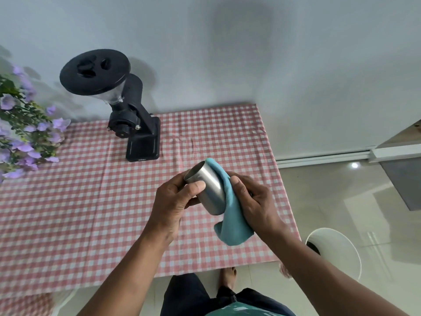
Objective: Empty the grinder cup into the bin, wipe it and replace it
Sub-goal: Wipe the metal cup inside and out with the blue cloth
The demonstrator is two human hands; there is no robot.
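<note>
Wiping: left hand (177,197) grips the steel cup (206,187) tilted, right hand (252,199) pinches the blue cloth (232,222) against it — best rotated slowly, cloth reaching inside.

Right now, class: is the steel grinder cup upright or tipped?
Tipped. The cup lies slanted between the left hand and the right hand, its mouth pointing up-left.

I see the worktop (79,213) filling the left and centre of the frame, covered by a pink-and-white checked cloth (216,133). A black grinder (136,124) stands on it at upper left, purple flowers (27,137) at the left edge.
</note>
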